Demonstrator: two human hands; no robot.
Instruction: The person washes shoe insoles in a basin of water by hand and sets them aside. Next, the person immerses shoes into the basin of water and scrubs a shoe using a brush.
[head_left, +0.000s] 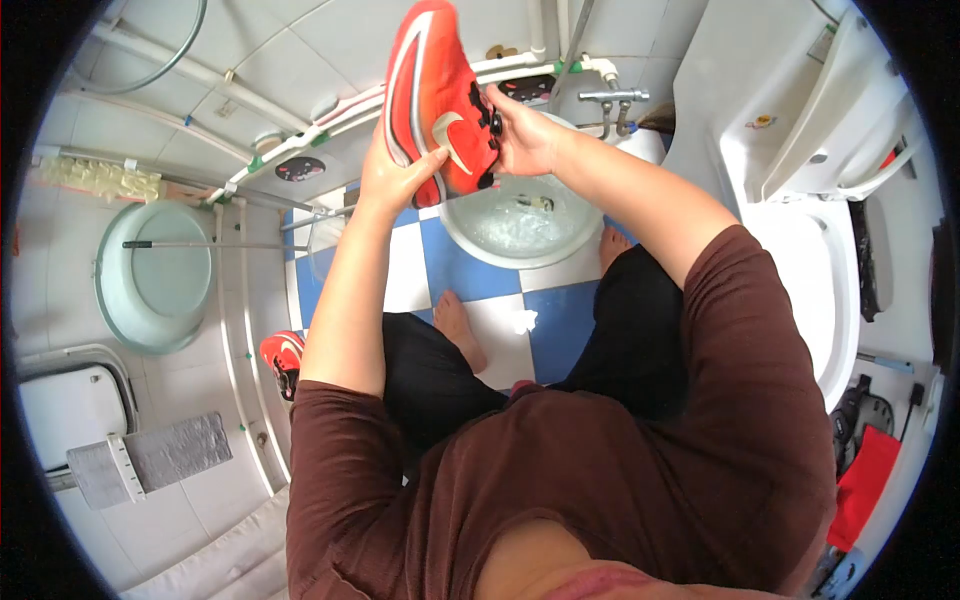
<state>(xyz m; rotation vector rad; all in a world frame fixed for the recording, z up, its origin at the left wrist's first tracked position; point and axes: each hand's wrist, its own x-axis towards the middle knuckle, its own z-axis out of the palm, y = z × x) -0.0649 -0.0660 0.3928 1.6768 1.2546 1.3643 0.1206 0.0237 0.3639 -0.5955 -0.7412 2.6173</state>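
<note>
An orange-red sneaker (432, 85) with a pale swoosh and black laces is raised in front of me, toe pointing up. My left hand (392, 172) grips it from the left, thumb across its side near the heel. On the laced side, my right hand (528, 138) holds the shoe by its opening, fingers partly hidden behind it. Below the shoe, a pale basin (462, 240) on the floor contains water and a small dark-and-light item (535, 203) that I cannot make out. A matching sneaker (284, 358) is at the left, beside my left arm.
Blue and white tiles (455, 268) cover the floor, with a white scrap (523, 321) near my foot. A faucet (612, 97) and pipes run along the wall. At right is a white sink (815, 290); a green basin (155, 278) hangs at left.
</note>
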